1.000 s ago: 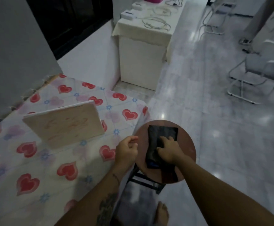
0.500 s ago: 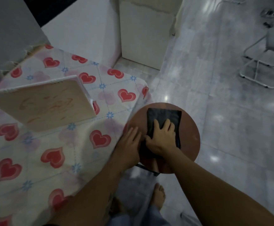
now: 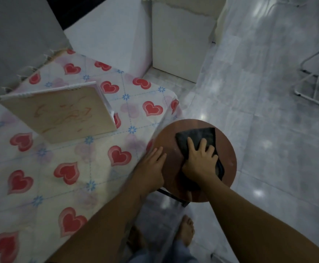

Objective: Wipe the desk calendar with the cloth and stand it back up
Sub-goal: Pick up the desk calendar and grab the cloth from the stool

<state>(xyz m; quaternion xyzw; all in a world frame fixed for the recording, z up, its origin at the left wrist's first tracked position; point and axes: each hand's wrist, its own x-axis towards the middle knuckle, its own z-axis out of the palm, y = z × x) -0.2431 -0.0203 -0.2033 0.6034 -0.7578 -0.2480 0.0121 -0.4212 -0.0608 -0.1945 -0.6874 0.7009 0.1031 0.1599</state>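
The desk calendar (image 3: 60, 109), a cream tent-shaped card with faint red marks, stands upright on the heart-patterned tablecloth (image 3: 41, 177) at the left. A dark folded cloth (image 3: 198, 135) lies on a round brown stool (image 3: 229, 149) just right of the table. My right hand (image 3: 200, 160) rests flat on the cloth, fingers spread over it. My left hand (image 3: 153, 164) lies flat at the stool's left edge, beside the table corner, holding nothing.
A white cabinet (image 3: 181, 44) with a draped top stands beyond the table. A metal chair frame (image 3: 314, 86) is at the far right on the glossy tiled floor. My bare feet (image 3: 187, 230) show below the stool.
My left hand uncurled and laid flat on the stool's edge. My right hand spread over the cloth, which has turned slightly. The view tipped downward and closer.
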